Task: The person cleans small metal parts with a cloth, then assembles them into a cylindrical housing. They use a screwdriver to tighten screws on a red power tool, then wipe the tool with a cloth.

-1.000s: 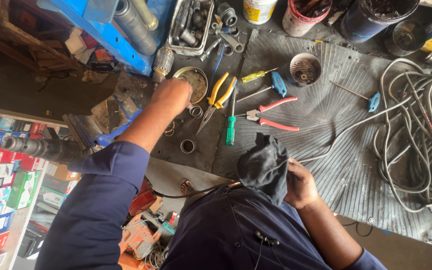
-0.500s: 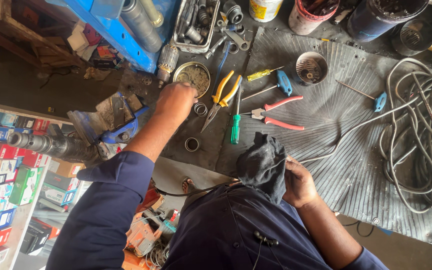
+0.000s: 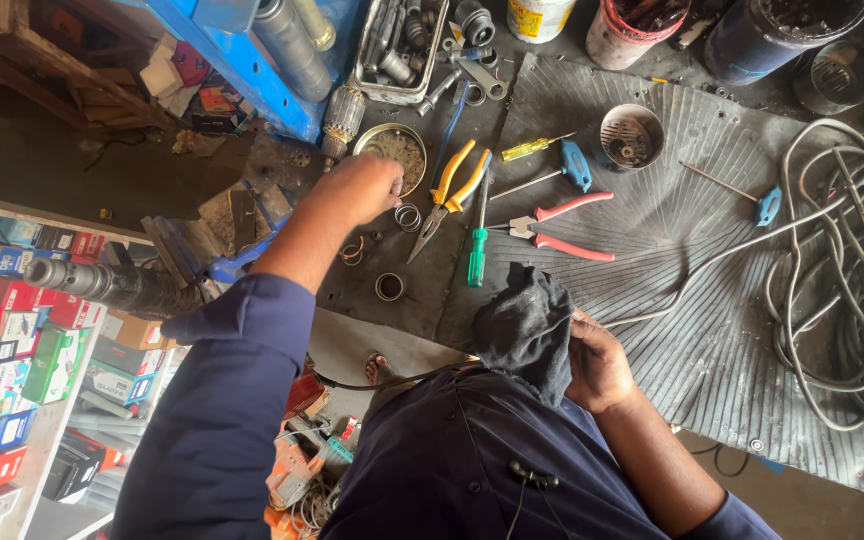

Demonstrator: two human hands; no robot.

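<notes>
My left hand [image 3: 360,188] is stretched out over the far left part of the worktop, knuckles up and fingers curled down together at the rim of a shallow round metal dish [image 3: 392,152]. The fingertips are hidden under the hand, so I cannot tell whether they pinch anything. The dish sits on the bare dark part of the worktop, just off the left edge of the ribbed rubber mat [image 3: 712,260], and it lies straight ahead of those fingers, touching or almost touching them. Being round, the dish has no long axis; its open side faces up, with greyish grit inside.

My right hand [image 3: 597,365] is down at the near edge of the mat, close to my body, fingers closed on a bunched dark rag [image 3: 527,325]. It is well apart from the dish, so the left hand is far the nearer one.

Just right of the dish lie yellow-handled pliers [image 3: 452,190], long axis running away from me with the nose pointing back toward me. Beside them a green-handled screwdriver [image 3: 477,245] lies nearly parallel. Small metal rings [image 3: 389,287] sit on the worktop near my left forearm.
</notes>
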